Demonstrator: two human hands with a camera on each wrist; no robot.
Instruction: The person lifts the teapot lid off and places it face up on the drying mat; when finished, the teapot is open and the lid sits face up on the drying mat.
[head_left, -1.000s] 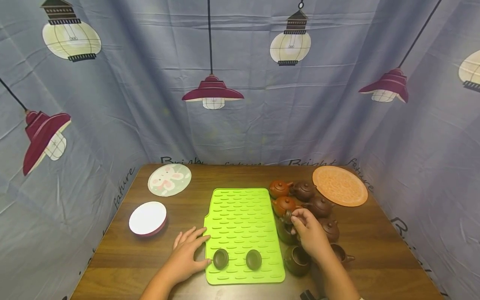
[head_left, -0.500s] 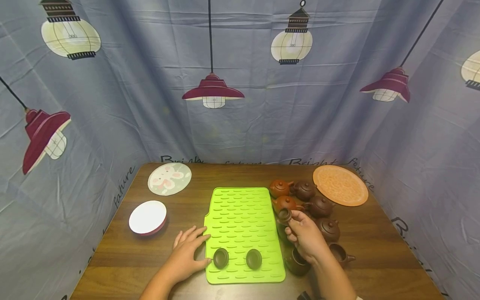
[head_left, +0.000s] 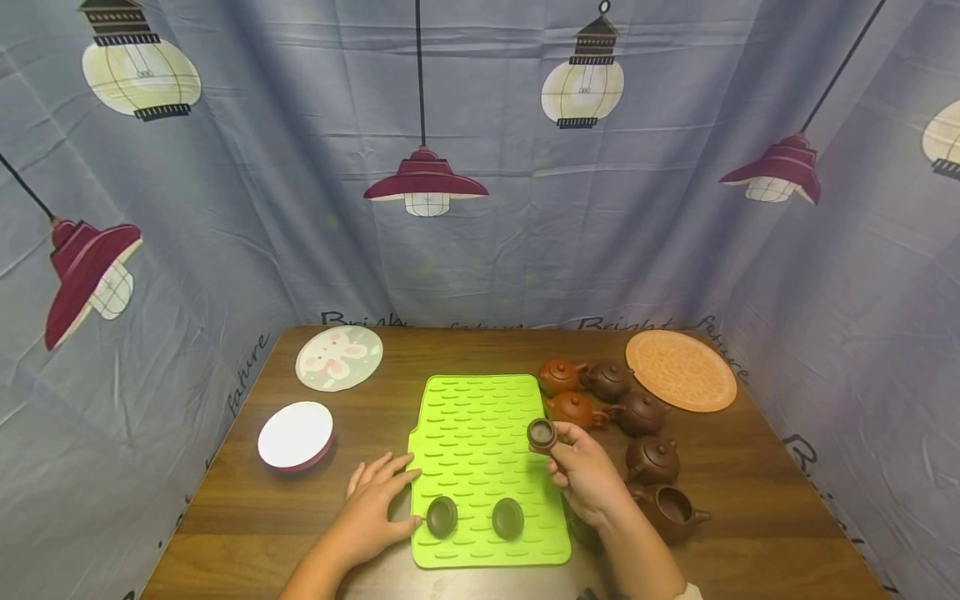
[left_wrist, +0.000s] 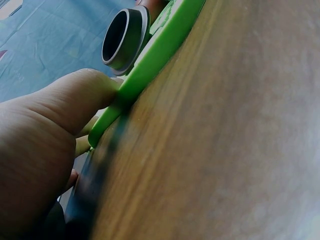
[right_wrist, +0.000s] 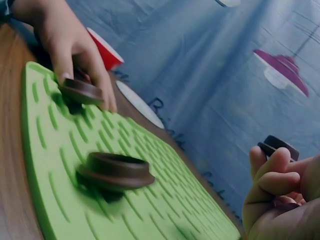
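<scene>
My right hand (head_left: 592, 483) pinches a small dark brown teapot lid (head_left: 542, 434) over the right edge of the green ridged mat (head_left: 480, 458). The lid's hollow underside faces up in the head view; in the right wrist view the same lid (right_wrist: 283, 144) sticks up past curled fingers. At the mat's left edge rests my left hand (head_left: 375, 517), fingers spread, its thumb close to a brown lid (head_left: 442, 517) lying upside down. A second upturned lid (head_left: 507, 518) lies to the right of it. Under my right wrist, a dark pot is mostly hidden.
Right of the mat stand a lidless brown teapot (head_left: 675, 510), lidded brown teapots (head_left: 652, 460) and orange teapots (head_left: 572, 408). An orange round mat (head_left: 681, 372) lies behind. At left are a white-and-red bowl (head_left: 296, 435) and a rabbit-print round mat (head_left: 339, 358).
My right hand has moved left from above the teapots to the green mat's edge, carrying the lid and turning its underside up. The left hand has stayed in place.
</scene>
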